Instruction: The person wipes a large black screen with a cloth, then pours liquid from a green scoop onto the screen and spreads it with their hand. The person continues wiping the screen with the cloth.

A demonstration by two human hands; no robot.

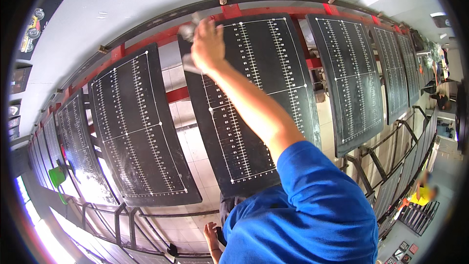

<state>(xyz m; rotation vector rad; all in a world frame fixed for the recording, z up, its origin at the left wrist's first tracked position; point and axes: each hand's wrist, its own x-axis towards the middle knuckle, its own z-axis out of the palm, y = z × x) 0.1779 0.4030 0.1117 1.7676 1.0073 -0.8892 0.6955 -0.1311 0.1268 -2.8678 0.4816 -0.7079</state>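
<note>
A: Up top, right hand (207, 46) is curled around a grey clip-like tool (188, 32) against the centre black panel (254, 102).
B: Left?
A: Left hand (211, 237) low, fingers unclear.

A green funnel-like container (57, 177) hangs at left, and a red frame (176, 94) backs the neighbouring black panels (136, 127).

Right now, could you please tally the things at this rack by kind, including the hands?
Black ruled panels told apart: 6, more blur at the ends
Hands: 2, right hand raised, left hand low
Grey metal piece in the raised hand: 1
Green plastic item: 1
Total: 10
</note>
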